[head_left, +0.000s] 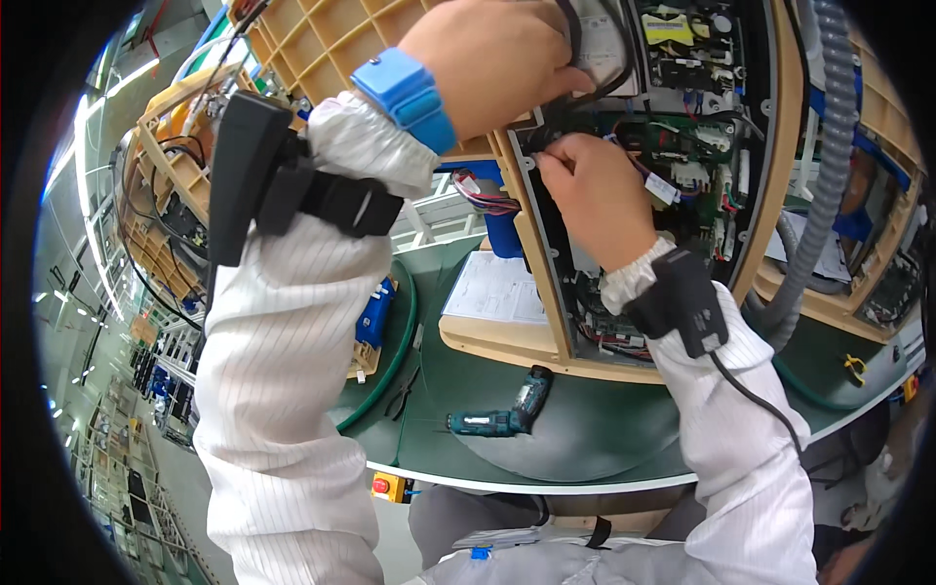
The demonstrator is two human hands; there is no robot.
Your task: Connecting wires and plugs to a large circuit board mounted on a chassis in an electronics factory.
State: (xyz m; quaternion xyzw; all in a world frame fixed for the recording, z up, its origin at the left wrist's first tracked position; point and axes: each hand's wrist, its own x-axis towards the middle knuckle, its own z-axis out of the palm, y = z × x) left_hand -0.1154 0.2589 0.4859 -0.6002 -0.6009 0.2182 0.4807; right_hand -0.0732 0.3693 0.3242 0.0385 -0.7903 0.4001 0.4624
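An open electronics cabinet with a wooden frame stands before me, packed with green circuit boards and wiring. My left hand, with a blue wrist strap behind it, is closed around a thick black cable at the cabinet's upper left. Lower down, my right hand reaches over the boards. Its thumb and fingertips pinch together at the left inner edge, beside dark cabling; what they hold is hidden. A white-tagged wire lies just right of that hand.
A teal cordless screwdriver lies on the green worktable, with black pliers to its left. Printed sheets rest at the cabinet's left. A grey corrugated hose hangs on the right, near yellow-handled cutters.
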